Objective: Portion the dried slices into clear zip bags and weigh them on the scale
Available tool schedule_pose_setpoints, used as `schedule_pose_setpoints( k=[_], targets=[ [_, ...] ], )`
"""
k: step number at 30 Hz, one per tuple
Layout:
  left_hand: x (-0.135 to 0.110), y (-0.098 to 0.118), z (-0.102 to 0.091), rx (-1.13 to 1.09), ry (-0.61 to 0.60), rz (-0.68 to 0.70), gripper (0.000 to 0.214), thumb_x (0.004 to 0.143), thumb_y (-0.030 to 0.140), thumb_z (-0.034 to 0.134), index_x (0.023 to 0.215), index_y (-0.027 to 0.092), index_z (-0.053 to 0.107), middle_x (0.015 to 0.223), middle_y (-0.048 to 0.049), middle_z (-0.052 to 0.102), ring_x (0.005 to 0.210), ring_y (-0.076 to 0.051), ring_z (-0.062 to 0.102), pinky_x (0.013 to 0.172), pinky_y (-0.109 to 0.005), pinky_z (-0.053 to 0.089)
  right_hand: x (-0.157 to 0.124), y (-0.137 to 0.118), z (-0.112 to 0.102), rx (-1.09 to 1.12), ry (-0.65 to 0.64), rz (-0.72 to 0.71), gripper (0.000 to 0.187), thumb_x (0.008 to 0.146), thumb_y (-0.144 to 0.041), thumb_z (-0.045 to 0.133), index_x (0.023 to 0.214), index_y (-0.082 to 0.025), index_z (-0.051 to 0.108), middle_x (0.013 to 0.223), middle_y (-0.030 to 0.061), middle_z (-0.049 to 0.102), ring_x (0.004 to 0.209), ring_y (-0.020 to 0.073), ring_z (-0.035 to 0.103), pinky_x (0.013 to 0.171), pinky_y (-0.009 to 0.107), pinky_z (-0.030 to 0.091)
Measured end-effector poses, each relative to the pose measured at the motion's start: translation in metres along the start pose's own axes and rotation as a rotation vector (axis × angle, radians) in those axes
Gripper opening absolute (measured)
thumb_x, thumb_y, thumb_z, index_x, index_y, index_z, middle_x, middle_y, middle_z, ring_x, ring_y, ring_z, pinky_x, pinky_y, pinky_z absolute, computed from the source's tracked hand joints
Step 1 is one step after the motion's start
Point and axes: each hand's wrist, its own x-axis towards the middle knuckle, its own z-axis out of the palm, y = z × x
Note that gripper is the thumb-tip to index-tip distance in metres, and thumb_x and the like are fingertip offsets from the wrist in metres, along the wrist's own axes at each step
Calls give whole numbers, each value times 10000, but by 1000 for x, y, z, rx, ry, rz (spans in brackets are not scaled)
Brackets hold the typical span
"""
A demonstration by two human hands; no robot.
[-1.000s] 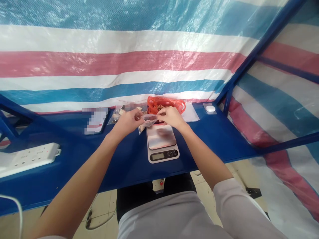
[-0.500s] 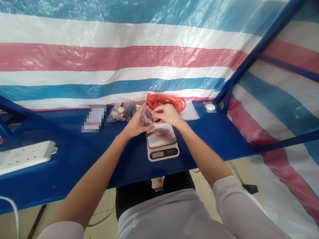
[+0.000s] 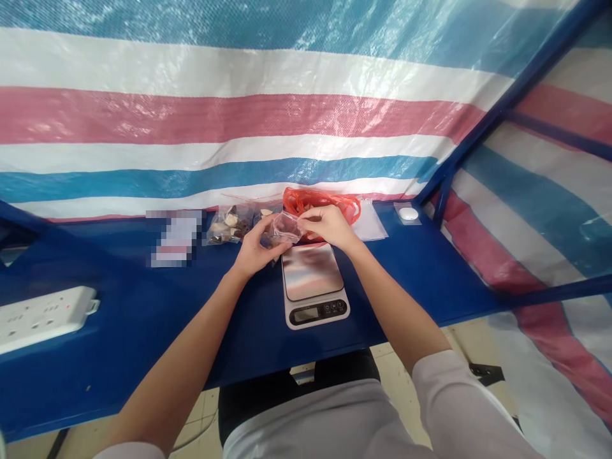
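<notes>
My left hand (image 3: 258, 247) is closed around a small clear plastic bag (image 3: 287, 228), its mouth spread toward the right. My right hand (image 3: 329, 227) pinches the right edge of the bag's opening between thumb and fingers. What lies inside the bag is mostly hidden by my left hand. Just below the hands is a kitchen scale (image 3: 315, 280) with a bare shiny plate and a dark display. Behind my right hand rests an open red plastic bag (image 3: 351, 205), its contents largely covered.
Clear bags of brown and cream pieces (image 3: 229, 224) lie left of my hands. White sheets or flat bags (image 3: 373, 222) and a round white item in a clear packet (image 3: 408, 214) are at the right. A white power strip (image 3: 48, 315) lies on the blue table (image 3: 157, 319).
The small bag has tipped over to the right, its opening now wider, with both hands still on it. The view has shifted slightly, so the table sits lower.
</notes>
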Motion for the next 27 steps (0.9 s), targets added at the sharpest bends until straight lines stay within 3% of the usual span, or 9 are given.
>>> schedule_pose_setpoints(
  k=[6,10,14,17,22,27],
  targets=[
    [4,-5,-15,-45,-124,-59,859,702,585,840,1409,184,563,1381,-165,648,1246,-341,633,1079,-486,494,3,-12,-7,-113,20,-138,138,807,-285,726,846,-182,809,771,17,769,707,170,712,685,274,583],
    [11,6,-30,18,-251,-101,715,676,600,838,1243,192,689,1244,-124,726,1156,-340,672,1075,-497,497,3,-19,-13,-102,14,-180,172,832,-327,716,872,-187,808,832,20,783,792,182,721,749,284,572],
    [17,20,-41,-4,-330,-207,513,683,568,838,1025,194,753,1015,-83,774,966,-285,713,960,-436,558,3,-20,-20,-71,51,-153,207,818,-384,732,905,-213,809,920,19,793,893,198,729,769,272,575],
    [19,26,-43,-173,-258,-336,483,637,547,877,910,174,735,901,-79,768,851,-253,714,854,-399,584,6,-14,-25,33,61,-109,272,810,-434,728,931,-202,802,895,27,787,849,193,729,724,274,588],
    [24,33,-31,-456,-40,-463,513,572,480,933,921,177,709,899,-71,762,803,-222,706,798,-376,583,13,2,-31,283,145,-45,381,696,-507,808,903,-188,796,878,26,783,798,179,730,705,280,614],
    [38,43,-28,-433,69,-505,527,601,503,913,939,168,688,862,-45,730,735,-172,660,719,-313,546,13,7,-43,407,304,-48,401,647,-490,866,911,-196,797,874,26,785,823,175,744,715,273,623]
  ],
)
